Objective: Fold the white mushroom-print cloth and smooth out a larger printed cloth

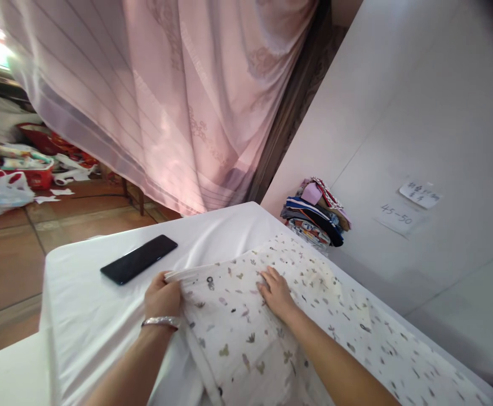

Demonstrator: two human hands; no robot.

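A white cloth with small printed leaves (pixel 314 316) lies spread over a table covered in a white sheet (pixel 85 316). My left hand (pixel 161 296), with a silver bracelet on the wrist, is closed on the cloth's folded left edge. My right hand (pixel 276 293) lies flat on top of the cloth with its fingers stretched out, pressing it down. A black phone (pixel 138 259) lies face up on the sheet, just beyond my left hand.
A pile of folded, colourful clothes (pixel 316 213) sits at the table's far corner against the white wall. Paper notes (pixel 419 194) are stuck on that wall. A pink curtain (pixel 178 96) hangs behind the table. Bags and boxes (pixel 13 169) clutter the tiled floor at left.
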